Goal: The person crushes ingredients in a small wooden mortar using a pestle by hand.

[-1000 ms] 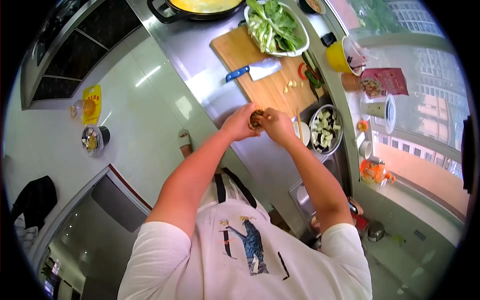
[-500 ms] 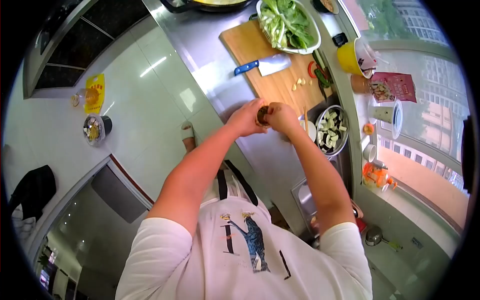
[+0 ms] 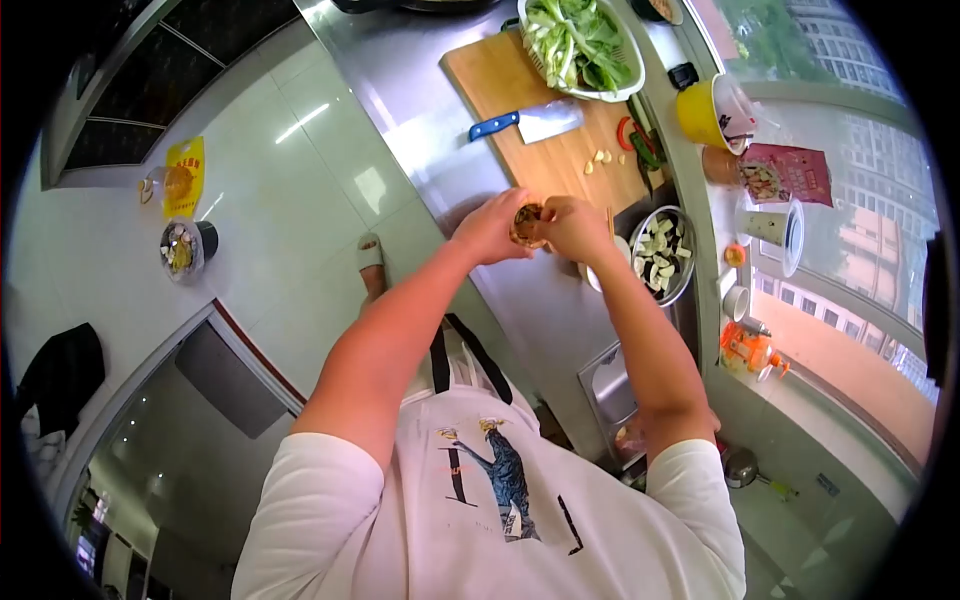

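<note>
My left hand (image 3: 488, 232) is wrapped around a small round jar (image 3: 526, 226) with a brownish inside, its round mouth facing up toward me. At the jar's right rim, the fingers of my right hand (image 3: 576, 232) are pinched together. Whatever they may hold is hidden. Both hands are over the steel counter, just below the wooden cutting board (image 3: 490, 75). On the board lie a cleaver (image 3: 548, 121) with a blue handle, several garlic cloves (image 3: 602, 157), and red and green peppers (image 3: 645, 150).
A white basket of leafy greens (image 3: 580, 45) stands on the board's far end. Right of my right hand is a metal bowl of cut eggplant (image 3: 660, 258). A sink (image 3: 610, 385) lies nearer me. The windowsill holds a yellow tub (image 3: 700, 115) and an orange bottle (image 3: 745, 350).
The jar's mouth has tipped toward me, so its brownish inside shows more. My right hand has shifted slightly right, from over the jar to its rim.
</note>
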Tool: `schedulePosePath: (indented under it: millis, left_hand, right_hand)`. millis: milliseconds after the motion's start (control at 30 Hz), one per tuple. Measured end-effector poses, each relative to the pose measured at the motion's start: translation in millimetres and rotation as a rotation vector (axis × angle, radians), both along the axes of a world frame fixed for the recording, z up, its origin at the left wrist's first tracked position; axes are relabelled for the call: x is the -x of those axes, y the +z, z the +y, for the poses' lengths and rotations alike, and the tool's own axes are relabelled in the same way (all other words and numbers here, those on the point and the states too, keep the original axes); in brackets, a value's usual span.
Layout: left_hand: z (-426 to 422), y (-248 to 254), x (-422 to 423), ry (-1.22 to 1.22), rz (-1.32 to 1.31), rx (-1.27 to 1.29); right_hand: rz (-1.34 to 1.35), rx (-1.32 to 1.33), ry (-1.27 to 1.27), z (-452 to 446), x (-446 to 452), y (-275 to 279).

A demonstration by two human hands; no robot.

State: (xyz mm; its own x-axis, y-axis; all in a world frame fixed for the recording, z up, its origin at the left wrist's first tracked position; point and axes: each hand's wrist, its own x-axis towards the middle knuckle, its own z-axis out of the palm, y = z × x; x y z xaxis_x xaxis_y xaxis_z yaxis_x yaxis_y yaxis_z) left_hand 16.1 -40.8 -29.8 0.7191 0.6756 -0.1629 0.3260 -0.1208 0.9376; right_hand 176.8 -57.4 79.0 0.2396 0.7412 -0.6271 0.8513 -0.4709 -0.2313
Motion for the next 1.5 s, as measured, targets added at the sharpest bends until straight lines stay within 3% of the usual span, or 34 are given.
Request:
schedulePosePath:
  millis: [67,133,200,233,333,367,433,567,667,700,767,867,933,967,1067,1200,1267,1333,1500]
  left_hand:
    - [-2,-1,-3,-0.023,-0.022,0.038]
    - [-1,-6,-5,0.033,-0.011,-0.09]
    - [4,-7,-8,0.036,-0.036,-0.08]
    - [8,-3,-8,0.032,-0.026,-0.078]
    - [-2,-2,1,0.016,0.019,0.013]
    - [-7,-4,1,-0.01,0.006,0.023]
    - [4,7,-1,-0.024,0.029,0.053]
    - [5,-15,-9,0.046,-0.002,-0.04]
    - [-6,-5,0,0.019,-0.001,-0.004]
    - [-10,1,1,-0.029,0.014,-0.003]
    - [6,10,0,-0.049,0.035,0.014]
    - [0,-4,-5,0.013,-0.019,-0.036]
    - [-4,-3,-1,0.001,-0.048,-0.012]
    - [-1,-2,-1,0.006,-0.05,0.005]
    - [15,5,-2,0.04,-0.04,-0.02]
    - [8,2,-7,0.042,0.022,-0.044]
    - [-2,0,-1,0.017,-0.014,-0.016]
    - [-10,-1,1,-0.006,-0.017,-0.002]
    - [-6,-5,-7,-0.01,-0.015,-0.031]
  right_hand:
    - [-0.022,-0.107,0.003,-16,-3,-38]
    - [-0.04,-0.083,0.041,-6,-5,-32]
    - [0.043,0.085,-0.006,5,-18,-17]
    - [0.02,-0.036,0.055,8,-19,-3]
    - [-0.009,0.093,0.026,0,-9,-14]
    - [-0.052,-0.044,0.052,-12,-11,-43]
    - [-0.046,-0.08,0.1,4,-14,-44]
    - [0.009,-0.116,0.061,2,-12,-4]
    - [-0.149,-0.066,0.132,-10,-5,-33]
    - [-0.037,0.027,0.03,-4,3,-14]
    - [-0.026,-0.061,0.082,4,-9,-27]
    - [0.022,-0.089,0.088,9,-13,-3]
    - [0.06,0.021,-0.076,12,6,34]
    - [-0.081,-0.013,0.066,7,9,18]
    - [-0.116,-0.043,0.142,-5,1,-26]
    - [-0.041,-0.055,0.154,1,-14,-8]
    - [0.034,0.068,-0.079,14,-1,28]
    - [-0.059,-0.012,0.046,-10,-6,-25]
    - [-0.038,-0.051,0.041,-20,-7,-12]
